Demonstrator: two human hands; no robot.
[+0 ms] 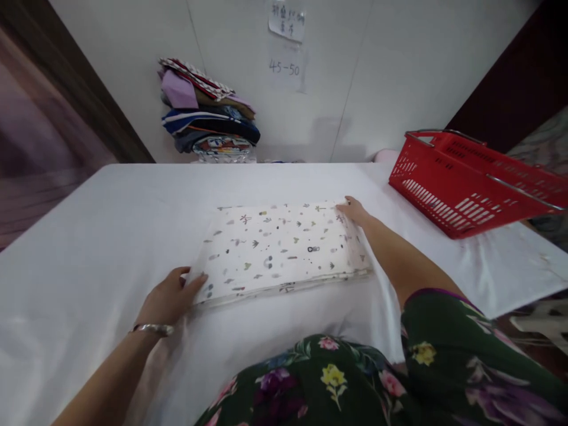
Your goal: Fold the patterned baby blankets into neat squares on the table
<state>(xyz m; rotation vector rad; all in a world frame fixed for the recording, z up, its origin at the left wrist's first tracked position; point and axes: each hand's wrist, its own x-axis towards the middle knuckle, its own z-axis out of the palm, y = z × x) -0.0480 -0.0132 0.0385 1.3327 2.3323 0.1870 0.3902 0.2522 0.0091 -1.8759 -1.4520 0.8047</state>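
A folded white cloth with small printed figures [279,248] lies flat in the middle of the white-covered table [89,236]. My left hand [171,299], with a bracelet on the wrist, grips the cloth's near left corner, thumb on top and fingers curled at the edge. My right hand [352,210] reaches to the far right corner and pinches the fold there.
A red plastic basket [470,177] with metal handles sits on the table's right side. A stack of folded clothes [208,115] rests against the white wall behind the table. Paper notes [287,21] hang on the wall.
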